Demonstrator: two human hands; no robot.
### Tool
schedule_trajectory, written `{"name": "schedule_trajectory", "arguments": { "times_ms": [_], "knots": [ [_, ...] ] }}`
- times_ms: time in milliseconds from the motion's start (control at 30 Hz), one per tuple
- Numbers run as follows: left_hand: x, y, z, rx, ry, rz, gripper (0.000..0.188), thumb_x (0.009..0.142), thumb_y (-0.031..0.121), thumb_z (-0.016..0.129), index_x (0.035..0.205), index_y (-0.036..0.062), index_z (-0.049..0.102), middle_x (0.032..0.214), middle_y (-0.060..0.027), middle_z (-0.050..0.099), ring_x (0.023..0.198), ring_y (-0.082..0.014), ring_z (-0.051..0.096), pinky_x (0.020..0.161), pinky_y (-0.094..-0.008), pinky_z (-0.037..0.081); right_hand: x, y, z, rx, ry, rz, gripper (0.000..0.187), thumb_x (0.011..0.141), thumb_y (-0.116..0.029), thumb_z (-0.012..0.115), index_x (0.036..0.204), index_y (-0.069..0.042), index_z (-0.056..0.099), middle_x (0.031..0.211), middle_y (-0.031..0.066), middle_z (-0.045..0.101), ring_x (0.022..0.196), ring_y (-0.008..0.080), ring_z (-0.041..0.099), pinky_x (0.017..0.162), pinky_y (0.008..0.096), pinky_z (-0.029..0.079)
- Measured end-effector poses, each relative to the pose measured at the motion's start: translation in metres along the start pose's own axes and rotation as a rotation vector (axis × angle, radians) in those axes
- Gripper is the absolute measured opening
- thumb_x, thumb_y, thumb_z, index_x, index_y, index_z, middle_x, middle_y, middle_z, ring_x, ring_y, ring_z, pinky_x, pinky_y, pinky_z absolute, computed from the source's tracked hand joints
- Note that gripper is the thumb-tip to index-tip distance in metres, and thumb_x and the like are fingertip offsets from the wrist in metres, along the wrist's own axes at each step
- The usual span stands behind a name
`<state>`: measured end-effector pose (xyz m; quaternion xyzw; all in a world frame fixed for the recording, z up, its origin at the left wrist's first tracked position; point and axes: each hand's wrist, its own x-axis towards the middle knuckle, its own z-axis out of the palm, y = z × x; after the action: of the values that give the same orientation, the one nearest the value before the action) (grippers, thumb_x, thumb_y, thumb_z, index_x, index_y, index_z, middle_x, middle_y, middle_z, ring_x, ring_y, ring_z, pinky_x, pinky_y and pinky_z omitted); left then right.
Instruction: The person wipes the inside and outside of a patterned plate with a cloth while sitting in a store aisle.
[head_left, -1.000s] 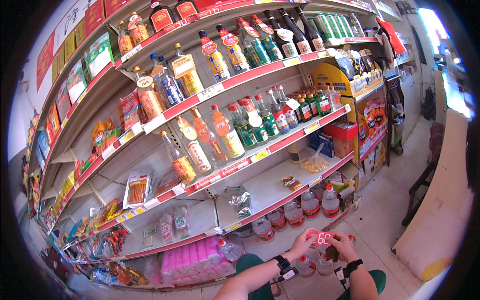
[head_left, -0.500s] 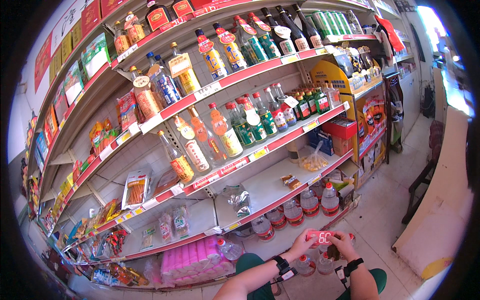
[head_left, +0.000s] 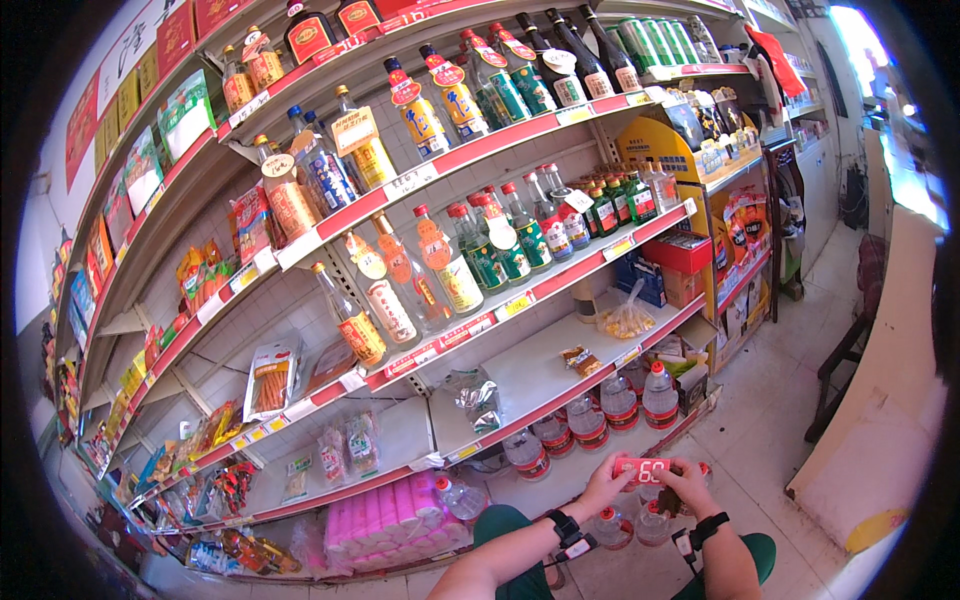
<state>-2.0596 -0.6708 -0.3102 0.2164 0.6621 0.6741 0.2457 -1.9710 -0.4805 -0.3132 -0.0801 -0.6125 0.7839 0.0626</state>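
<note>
The red card (head_left: 647, 472) was held up in front of the person, over the floor and on the near side of the shelving, toward the right of the scene. Its long axis ran left to right, nearly level, and its printed face was turned back toward the person with the white figures upright. The left grip (head_left: 608, 484) was closed on its left end and the right grip (head_left: 688, 485) on its right end, so the fingers hid both tips. A small dark brown thing (head_left: 670, 503) showed just under the right fingers; what it was could not be told.

The step in hand looked like steadying the card between both hands. Moving it from there would call for both hands to travel together, or for one to let go while the other kept its end.

Just below the hands, red-capped clear bottles (head_left: 612, 532) stood on the floor between the person's green-clad knees (head_left: 500, 528). Farther off, a row of large clear jugs (head_left: 587, 425) stood under the lowest board, with pink packs (head_left: 385, 525) to the left. Above them, a silver packet (head_left: 477, 400) and a bag of yellow pieces (head_left: 627, 320) lay on the shelf (head_left: 530, 375).
</note>
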Motion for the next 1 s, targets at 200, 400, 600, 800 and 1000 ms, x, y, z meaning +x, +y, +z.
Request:
{"name": "schedule_trajectory", "arguments": {
  "times_ms": [200,400,600,800,1000],
  "knots": [
    [0.016,-0.028,-0.004,0.39,0.338,0.258,0.059,0.087,0.019,0.071,0.131,-0.001,0.037,0.12,-0.017,0.057,0.104,-0.0222,0.062,0.085,-0.0331,0.053,0.007,0.016,-0.003,0.073,-0.112,-0.067,0.018,0.088,-0.013,0.068,0.103,-0.003,0.066,0.088,0.0001,0.066,0.073,0.0066,0.06,0.064,0.0225,0.048],
    [0.019,-0.039,-0.006,0.258,0.268,0.115,0.069,0.083,0.023,0.076,0.133,-0.0021,0.035,0.126,-0.019,0.053,0.113,-0.0258,0.058,0.09,-0.0348,0.051,0.007,0.012,-0.002,0.109,-0.163,-0.04,0.022,0.091,-0.015,0.065,0.108,-0.001,0.064,0.09,0.0015,0.066,0.071,0.0094,0.064,0.061,0.0261,0.052],
    [0.01,-0.019,0.02,0.415,0.368,0.233,0.081,0.086,0.022,0.074,0.145,0.0,0.024,0.135,-0.0163,0.046,0.119,-0.0243,0.052,0.096,-0.0337,0.047,0.011,0.022,-0.009,-0.049,-0.141,-0.065,0.03,0.091,-0.016,0.065,0.116,-0.002,0.063,0.093,0.0009,0.067,0.08,0.0098,0.064,0.068,0.0249,0.052],
    [0.01,-0.019,0.01,0.318,0.08,0.116,0.084,0.088,0.028,0.072,0.148,-0.0001,0.02,0.131,-0.0143,0.05,0.117,-0.0188,0.052,0.097,-0.0317,0.046,0.003,0.005,-0.001,-0.052,-0.242,-0.074,0.032,0.092,-0.014,0.063,0.122,-0.003,0.061,0.099,-0.0017,0.067,0.088,0.0075,0.06,0.078,0.025,0.05],
    [0.01,-0.015,0.011,0.105,-0.22,-0.072,0.051,0.096,0.032,0.06,0.134,0.0025,0.045,0.119,-0.0039,0.057,0.103,-0.0119,0.057,0.088,-0.0262,0.048,0.009,0.022,-0.005,-0.124,-0.28,-0.11,0.028,0.091,-0.012,0.065,0.117,-0.002,0.063,0.098,-0.0007,0.067,0.086,0.0084,0.062,0.077,0.0257,0.051]
  ]
}}
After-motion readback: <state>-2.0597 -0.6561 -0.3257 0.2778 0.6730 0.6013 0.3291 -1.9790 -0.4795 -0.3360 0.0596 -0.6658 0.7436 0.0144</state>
